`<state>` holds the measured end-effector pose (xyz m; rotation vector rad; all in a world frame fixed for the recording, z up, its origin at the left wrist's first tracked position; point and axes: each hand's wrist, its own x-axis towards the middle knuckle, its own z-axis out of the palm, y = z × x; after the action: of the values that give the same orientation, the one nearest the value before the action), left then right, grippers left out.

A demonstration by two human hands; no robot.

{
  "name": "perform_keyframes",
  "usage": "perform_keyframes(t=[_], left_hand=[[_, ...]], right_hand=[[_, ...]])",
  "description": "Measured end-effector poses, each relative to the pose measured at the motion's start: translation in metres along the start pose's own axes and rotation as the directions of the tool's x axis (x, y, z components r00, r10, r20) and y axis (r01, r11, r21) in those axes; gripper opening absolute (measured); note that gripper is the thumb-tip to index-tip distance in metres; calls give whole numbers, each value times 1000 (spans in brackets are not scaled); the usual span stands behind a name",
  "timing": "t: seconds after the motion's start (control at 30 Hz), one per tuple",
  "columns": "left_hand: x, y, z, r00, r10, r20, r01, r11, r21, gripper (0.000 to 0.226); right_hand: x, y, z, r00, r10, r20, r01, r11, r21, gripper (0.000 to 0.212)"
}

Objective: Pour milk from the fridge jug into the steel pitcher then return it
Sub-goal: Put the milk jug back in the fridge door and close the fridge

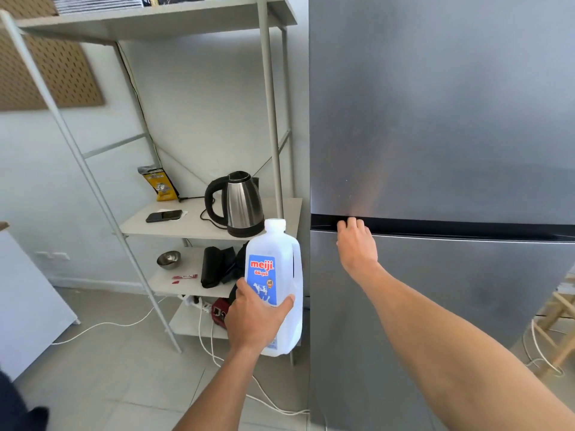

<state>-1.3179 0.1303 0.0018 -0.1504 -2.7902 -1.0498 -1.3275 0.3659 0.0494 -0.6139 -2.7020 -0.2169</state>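
My left hand [253, 318] grips a white plastic milk jug [277, 262] with a blue label and a white cap, held upright in front of the shelf unit. To its right stands the steel fridge [435, 119], both doors closed. My right hand [356, 244] reaches to the dark gap between the upper and lower doors, its fingertips hooked into the recess at the top edge of the lower door [466, 306]. The steel pitcher is not in view.
A grey metal shelf unit [193, 225] stands left of the fridge with an electric kettle [239, 203], a phone [164, 215], a yellow bag [158, 183] and a small steel bowl [168, 259]. White cables run across the tiled floor. A wooden stool [557, 318] is at the right.
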Motion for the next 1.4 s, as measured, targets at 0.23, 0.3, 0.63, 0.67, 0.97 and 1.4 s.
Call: perform_keyframes(t=[0.23, 0.3, 0.63, 0.67, 0.97, 1.4], left_hand=[[-12, 0, -12, 1000, -5, -11, 6, 1000, 20, 76], [-24, 4, -15, 1000, 4, -7, -4, 1000, 28, 76], [-96, 4, -48, 998, 48, -27, -45, 993, 106, 78], [-104, 3, -51, 999, 46, -29, -42, 992, 116, 78], [-171, -2, -72, 997, 35, -67, -23, 985, 171, 81], [-275, 23, -68, 993, 115, 24, -117, 986, 119, 81]], right_hand=[[-48, 2, -12, 999, -43, -17, 45, 993, 105, 35], [-62, 7, -19, 999, -52, -14, 53, 988, 145, 38], [-133, 29, -51, 996, -87, -8, 85, 943, 323, 31], [-141, 32, -55, 996, -95, -5, 91, 942, 324, 30], [-213, 73, -86, 985, -173, 15, 153, 908, 389, 25], [-320, 115, -128, 997, -35, 69, -15, 794, 608, 40]])
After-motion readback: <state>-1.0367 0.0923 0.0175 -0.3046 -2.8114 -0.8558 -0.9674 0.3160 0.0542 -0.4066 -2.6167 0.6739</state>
